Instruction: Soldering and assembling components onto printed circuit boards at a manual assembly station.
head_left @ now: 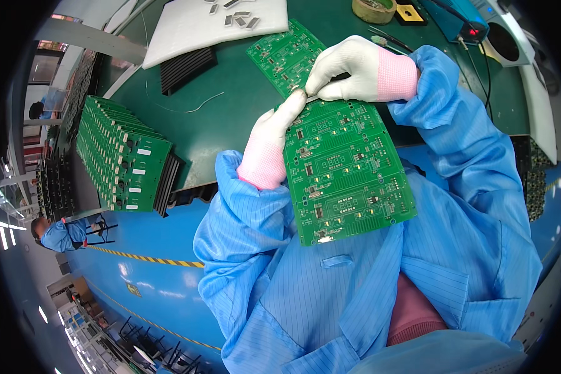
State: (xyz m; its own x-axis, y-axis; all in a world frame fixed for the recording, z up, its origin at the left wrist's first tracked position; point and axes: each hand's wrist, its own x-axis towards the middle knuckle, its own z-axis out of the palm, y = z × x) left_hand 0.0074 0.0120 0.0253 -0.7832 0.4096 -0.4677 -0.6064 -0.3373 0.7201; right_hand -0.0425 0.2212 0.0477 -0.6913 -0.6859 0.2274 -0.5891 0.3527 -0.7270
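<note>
A green circuit board panel [349,168] with repeated sections of small parts leans toward me at the bench edge. My left hand [279,131], in a white glove with a pink cuff, grips the panel's far left edge, thumb near the top corner. My right hand [350,70], gloved alike, is closed in a pinch at the panel's far edge, close to the left fingertips. A thin pale edge shows under its fingers; what it belongs to is hidden. Beyond the hands, another green circuit board [280,56] lies on the bench, partly covered by the right hand.
White foam [187,31] bearing several small rectangular parts lies at the back, above a black ribbed rack [187,67]. Many boards [128,156] stand in a row at left. A round tub [374,9], tweezers [389,40] and a blue device [458,25] sit back right.
</note>
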